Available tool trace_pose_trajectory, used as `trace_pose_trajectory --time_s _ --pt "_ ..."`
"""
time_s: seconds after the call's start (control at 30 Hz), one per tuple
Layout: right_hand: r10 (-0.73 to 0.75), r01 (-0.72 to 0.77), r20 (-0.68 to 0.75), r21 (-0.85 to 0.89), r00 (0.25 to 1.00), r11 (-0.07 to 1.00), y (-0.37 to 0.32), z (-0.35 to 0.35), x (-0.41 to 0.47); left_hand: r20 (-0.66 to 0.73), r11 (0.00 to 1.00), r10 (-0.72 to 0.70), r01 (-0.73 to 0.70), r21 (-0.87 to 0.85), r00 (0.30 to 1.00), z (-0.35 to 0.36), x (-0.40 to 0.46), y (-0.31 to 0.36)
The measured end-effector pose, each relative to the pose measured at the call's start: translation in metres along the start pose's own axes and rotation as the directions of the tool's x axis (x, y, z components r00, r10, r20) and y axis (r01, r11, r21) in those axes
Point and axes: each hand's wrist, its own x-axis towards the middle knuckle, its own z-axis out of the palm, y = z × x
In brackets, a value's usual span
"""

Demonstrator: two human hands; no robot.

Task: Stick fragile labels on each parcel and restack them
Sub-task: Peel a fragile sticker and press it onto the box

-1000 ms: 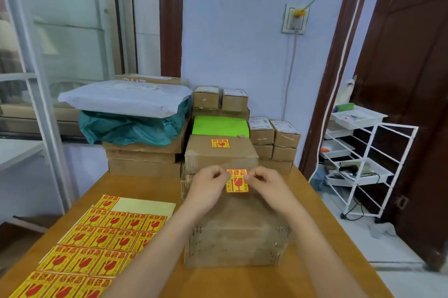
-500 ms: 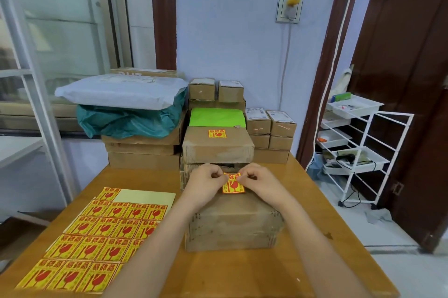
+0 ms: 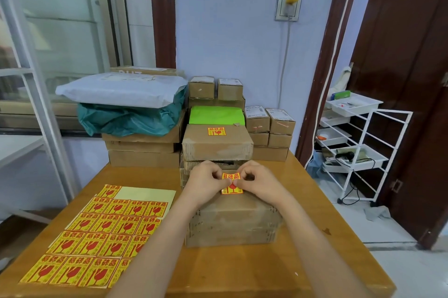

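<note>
A brown cardboard parcel [image 3: 234, 221] lies on the wooden table [image 3: 242, 271] in front of me. Over its far top edge I hold a yellow-and-red fragile label [image 3: 232, 183]. My left hand [image 3: 206, 182] pinches the label's left side and my right hand [image 3: 260, 182] pinches its right side. Behind it another brown parcel [image 3: 217, 146] sits on a stack and carries a fragile label [image 3: 216, 131] on its top. A sheet of several fragile labels [image 3: 97, 237] lies on the table to the left.
At the table's far end stand stacks of cardboard boxes [image 3: 143, 149], a white mailer bag [image 3: 121, 90] over a teal bag [image 3: 128, 119], a green packet [image 3: 216, 115] and small boxes [image 3: 269, 125]. A white wire trolley [image 3: 356, 152] stands right of the table by a dark door.
The camera view has tipped down a little. Both hands stay pinching the label and have lowered it closer to the top of the near parcel.
</note>
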Motion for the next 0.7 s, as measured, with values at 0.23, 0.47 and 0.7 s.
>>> trace_pose_trajectory --time_s 0.23,0.47,0.7 --pt "-0.014 0.014 0.002 -0.024 1.000 1.000 0.0004 0.0010 -0.0002 -0.002 1.000 0.004 -0.004 0.028 1.000 0.0009 0.0006 0.0003" --pt "-0.053 0.054 0.008 -0.122 0.999 0.991 0.0003 0.0034 0.0009 0.002 0.996 0.037 -0.038 0.082 0.999 0.0031 0.0013 -0.0002" --pt "-0.070 0.072 0.020 -0.212 0.997 0.975 -0.0022 0.0047 -0.0005 0.010 0.985 0.073 -0.074 0.155 0.997 0.0054 0.0017 -0.0018"
